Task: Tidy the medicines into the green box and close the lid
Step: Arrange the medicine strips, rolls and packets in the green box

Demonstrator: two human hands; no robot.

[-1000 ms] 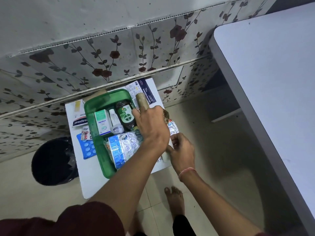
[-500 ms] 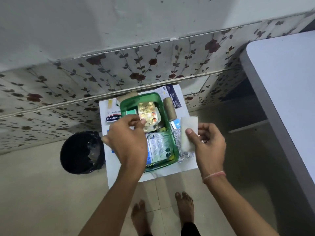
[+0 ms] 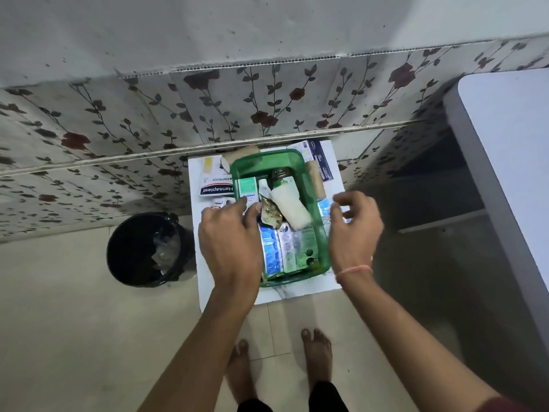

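- Two bare hands hover over a small white table (image 3: 225, 295) set against a wall of flowered tiles, with the open green box (image 3: 315, 203) at its middle and no lid on it.
- At 9 o'clock from the table, a black bin (image 3: 145, 248) stands on the floor, well apart from the box.
- On the table at 10 o'clock of the box lies a Hansaplast packet (image 3: 216, 188), with a brown roll (image 3: 241, 153) just beyond it at the box's far left corner.
- The left hand (image 3: 230, 242) covers the box's left rim, fingers loosely bent and reaching in; its fingertips (image 3: 256, 207) touch a crumpled foil strip (image 3: 269, 214), but I cannot tell whether it grips it.
- Inside the box, at 12 o'clock, stand a green-and-white carton (image 3: 247, 187) and a dark bottle (image 3: 280, 175); a white gauze roll (image 3: 289, 205) lies tilted across the middle; blue and silver blister strips (image 3: 274, 252) fill the 6 o'clock end.
- A second brown roll (image 3: 316, 178) lies on the table just beside the box's right wall, and a dark blue leaflet (image 3: 319, 157) lies at 1 o'clock.
- The right hand (image 3: 355, 233) hangs above the right rim, fingers curled and spread, holding nothing, over blurred packets on the table.
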